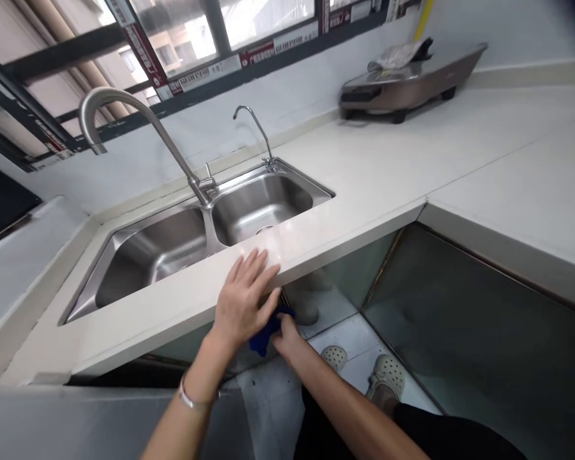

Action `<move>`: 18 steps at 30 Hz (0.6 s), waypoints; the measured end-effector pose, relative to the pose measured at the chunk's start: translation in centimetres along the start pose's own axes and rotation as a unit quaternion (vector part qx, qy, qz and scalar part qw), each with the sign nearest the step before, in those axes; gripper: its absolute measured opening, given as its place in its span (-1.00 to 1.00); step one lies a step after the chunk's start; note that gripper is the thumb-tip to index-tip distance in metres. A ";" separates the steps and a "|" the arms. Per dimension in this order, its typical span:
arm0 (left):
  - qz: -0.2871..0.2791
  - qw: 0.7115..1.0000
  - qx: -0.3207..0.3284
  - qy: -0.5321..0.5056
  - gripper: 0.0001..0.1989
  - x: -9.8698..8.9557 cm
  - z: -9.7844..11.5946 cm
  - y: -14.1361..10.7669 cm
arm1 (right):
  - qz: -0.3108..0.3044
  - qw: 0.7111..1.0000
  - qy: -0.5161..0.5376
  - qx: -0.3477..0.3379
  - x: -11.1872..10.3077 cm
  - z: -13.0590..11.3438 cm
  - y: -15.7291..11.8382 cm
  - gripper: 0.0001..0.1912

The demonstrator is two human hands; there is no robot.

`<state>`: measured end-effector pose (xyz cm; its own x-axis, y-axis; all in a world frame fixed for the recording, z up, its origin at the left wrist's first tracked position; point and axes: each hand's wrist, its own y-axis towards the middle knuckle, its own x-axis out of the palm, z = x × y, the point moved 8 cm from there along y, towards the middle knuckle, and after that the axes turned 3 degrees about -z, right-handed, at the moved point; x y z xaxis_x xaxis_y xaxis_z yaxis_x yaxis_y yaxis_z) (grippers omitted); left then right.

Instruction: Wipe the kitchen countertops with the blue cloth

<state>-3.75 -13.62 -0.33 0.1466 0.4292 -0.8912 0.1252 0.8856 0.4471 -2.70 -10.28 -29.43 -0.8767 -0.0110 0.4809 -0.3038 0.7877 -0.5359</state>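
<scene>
My left hand (242, 297), with a silver bangle on its wrist, rests on the front edge of the white counter (364, 227), fingers spread. Below that edge, my right hand (287, 335) has its fingers closed on a blue cloth (267, 335), beside the glass cabinet front under the sink. My left hand partly covers the cloth. A double steel sink (263, 198) is set into the counter just behind my left hand.
A large curved faucet (148, 118) and a small thin tap (256, 124) stand behind the sink. An electric pan (412, 86) sits at the back right. Glass cabinet doors (469, 319) run along the right, and my shoes are on the tiles.
</scene>
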 end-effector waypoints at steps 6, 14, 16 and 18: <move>0.222 0.862 -0.370 -0.266 -0.64 5.5 -1.3 -18.0 | -0.081 0.996 -0.024 -0.001 0.8 -4.1 -4.2 -0.92; 0.276 0.248 -0.500 -0.783 -0.49 15.8 4.5 -21.5 | -0.385 0.656 -0.576 -0.300 1.6 -5.0 -17.5 -0.36; 0.275 0.182 -0.538 -0.775 -0.56 16.6 5.3 -21.4 | -0.440 0.548 -0.645 -0.300 0.5 -3.8 -19.0 -0.35; 0.280 0.160 -0.597 -0.734 -0.66 17.3 5.4 -22.6 | -0.473 0.509 -0.655 -0.298 -0.8 -4.6 -19.3 -0.39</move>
<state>1.20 -27.20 -25.43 -0.0104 0.7732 0.6341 -0.4593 0.5595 -0.6899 5.63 -22.63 -16.28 -0.0590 -0.6526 -0.7554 -0.9958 0.0914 -0.0012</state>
